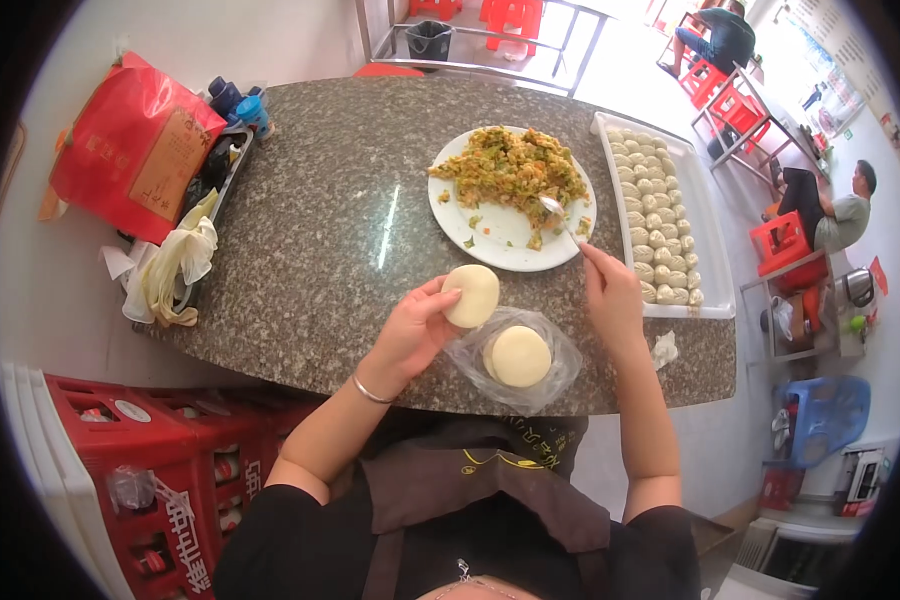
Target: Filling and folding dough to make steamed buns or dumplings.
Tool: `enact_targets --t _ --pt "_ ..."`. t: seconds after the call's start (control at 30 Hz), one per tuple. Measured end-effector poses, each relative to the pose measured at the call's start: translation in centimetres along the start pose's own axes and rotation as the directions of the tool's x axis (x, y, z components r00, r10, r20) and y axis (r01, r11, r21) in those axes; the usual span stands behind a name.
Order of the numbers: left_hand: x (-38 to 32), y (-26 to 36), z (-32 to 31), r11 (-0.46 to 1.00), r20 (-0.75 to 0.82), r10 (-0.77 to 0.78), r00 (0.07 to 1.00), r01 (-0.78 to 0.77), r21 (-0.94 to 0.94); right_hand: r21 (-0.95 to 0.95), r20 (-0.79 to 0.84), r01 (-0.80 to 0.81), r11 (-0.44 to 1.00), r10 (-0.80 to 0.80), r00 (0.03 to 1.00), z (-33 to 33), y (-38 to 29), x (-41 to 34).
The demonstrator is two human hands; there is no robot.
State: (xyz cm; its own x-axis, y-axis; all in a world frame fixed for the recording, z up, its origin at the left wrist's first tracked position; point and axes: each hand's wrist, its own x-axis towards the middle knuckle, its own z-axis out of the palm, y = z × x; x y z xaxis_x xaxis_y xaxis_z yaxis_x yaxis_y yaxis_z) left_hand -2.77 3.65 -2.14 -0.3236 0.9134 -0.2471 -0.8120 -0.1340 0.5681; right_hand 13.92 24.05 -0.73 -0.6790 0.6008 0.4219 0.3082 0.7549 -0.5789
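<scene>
A round dough wrapper (472, 295) is pinched between the thumb and fingers of my left hand (420, 321), above the granite table. My right hand (613, 294) grips the handle of a metal spoon (562, 217). The spoon's bowl rests in a chopped vegetable filling (521, 169), heaped toward the far side of a white plate (487, 244). Nearer me, between my wrists, a stack of round wrappers (521, 356) lies on a clear plastic bag (555, 390). To the right, a white tray (709, 247) holds rows of pleated, leaf-shaped dumplings (652, 217).
At the table's left edge stand a red bag (131, 150), a blue cup (253, 112) and corn husks (187, 255) on a dark tray. A crumpled tissue (664, 349) lies right of my forearm. Red crates (157, 465) sit below left. Two people (844, 210) sit farther right.
</scene>
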Motion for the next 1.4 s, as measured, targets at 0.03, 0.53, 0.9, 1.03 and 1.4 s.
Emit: enact_targets --t 0.03,0.53,0.9,1.03,1.4 --pt "0.1 0.0 -0.6 1.000 0.009 -0.006 1.000 0.006 -0.017 -0.016 0.013 -0.033 0.999 0.033 0.999 0.1 0.8 -0.6" --pt "1.4 -0.6 -1.1 0.994 0.019 -0.086 0.996 0.087 -0.066 0.040 0.168 -0.278 0.960 0.268 0.949 -1.4 -0.7 -2.0" --pt "3.2 -1.1 2.4 0.963 0.020 -0.050 0.999 0.054 -0.263 0.218 0.206 -0.189 0.958 0.144 0.968 0.3 -2.5 -4.1" --pt "3.6 -1.0 1.5 0.946 -0.011 0.006 1.000 -0.009 -0.324 0.167 0.314 -0.134 0.977 0.076 0.946 -0.2 -3.6 -4.4" --pt "3.4 0.6 0.6 0.966 0.012 -0.001 1.000 0.004 -0.258 0.217 0.355 -0.249 0.944 0.161 0.921 0.6 -3.4 -2.8"
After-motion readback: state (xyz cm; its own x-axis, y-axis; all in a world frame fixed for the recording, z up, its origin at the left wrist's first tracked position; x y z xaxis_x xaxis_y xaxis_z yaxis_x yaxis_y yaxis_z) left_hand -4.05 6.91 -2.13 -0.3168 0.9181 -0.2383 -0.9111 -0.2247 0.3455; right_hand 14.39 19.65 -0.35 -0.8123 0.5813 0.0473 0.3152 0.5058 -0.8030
